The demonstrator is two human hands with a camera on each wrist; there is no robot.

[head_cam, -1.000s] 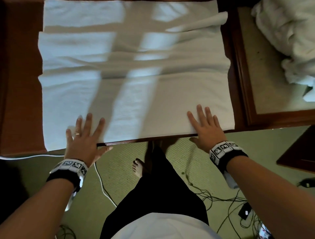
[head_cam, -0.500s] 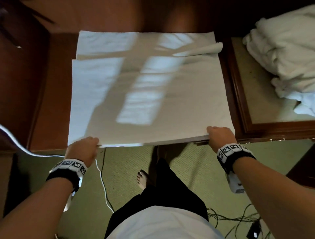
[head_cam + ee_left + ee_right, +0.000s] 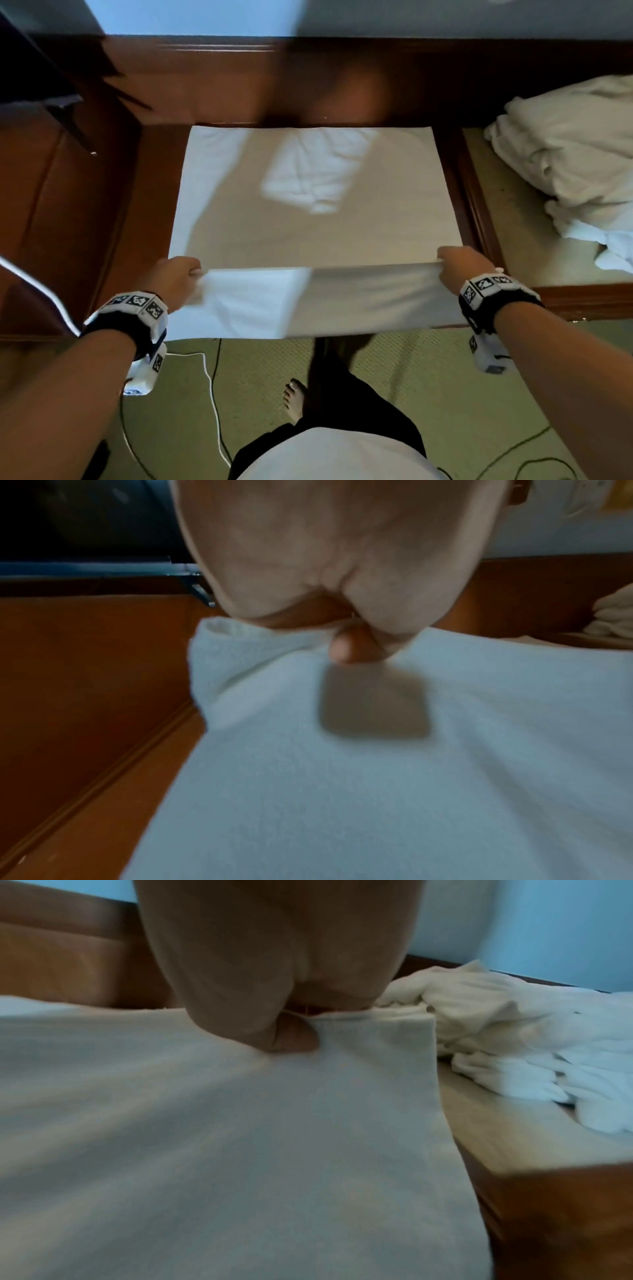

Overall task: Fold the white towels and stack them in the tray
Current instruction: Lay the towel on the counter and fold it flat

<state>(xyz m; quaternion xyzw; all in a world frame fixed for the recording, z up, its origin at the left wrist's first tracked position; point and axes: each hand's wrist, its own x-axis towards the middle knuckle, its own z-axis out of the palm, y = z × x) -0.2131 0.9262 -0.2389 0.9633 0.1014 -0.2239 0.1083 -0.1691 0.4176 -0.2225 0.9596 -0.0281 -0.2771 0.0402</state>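
The white towel [image 3: 308, 205] lies spread on the wooden surface [image 3: 137, 205], its far edge near the back edge of that surface. Its near edge is lifted clear of the surface and pulled taut between both hands, and the raised strip hangs down over the front edge.

The left hand [image 3: 174, 277] is closed in a fist around the towel's near left corner; in the left wrist view a fingertip presses into the cloth [image 3: 377, 750] below the bunched corner. The right hand [image 3: 462, 267] grips the near right corner in the same manner, fingers curled, with the thumb pressed on the cloth [image 3: 240, 1150] in the right wrist view.

The tray [image 3: 507, 212] sits just beside the towel, at the right end of the surface. A heap of unfolded white towels [image 3: 565, 147] rests in its far right part; the heap also shows in the right wrist view [image 3: 514, 1031].
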